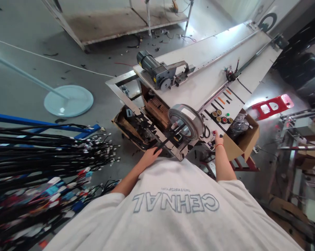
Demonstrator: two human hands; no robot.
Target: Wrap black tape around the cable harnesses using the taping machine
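Note:
My left hand (150, 157) is closed around the end of a narrow black strip (166, 142) at the machine's near edge. That strip runs up toward a large grey wheel (190, 120) mounted at this end of the long white-topped bench. On the right, my right hand (219, 140) is at the bench corner with its fingers curled. Its fingertips meet a small red piece (214, 132); whether they grip it or only touch it is too small to see. Scissors (210, 144) appear to lie just beside this hand.
A motor (152, 68) sits on the bench's left side. Tape rolls (218, 119) lie near the right edge, above an open cardboard box (247, 139). Bundled black cables (42, 146) hang at left, near a round pale stand base (68, 101). A red stool (272, 106) stands right.

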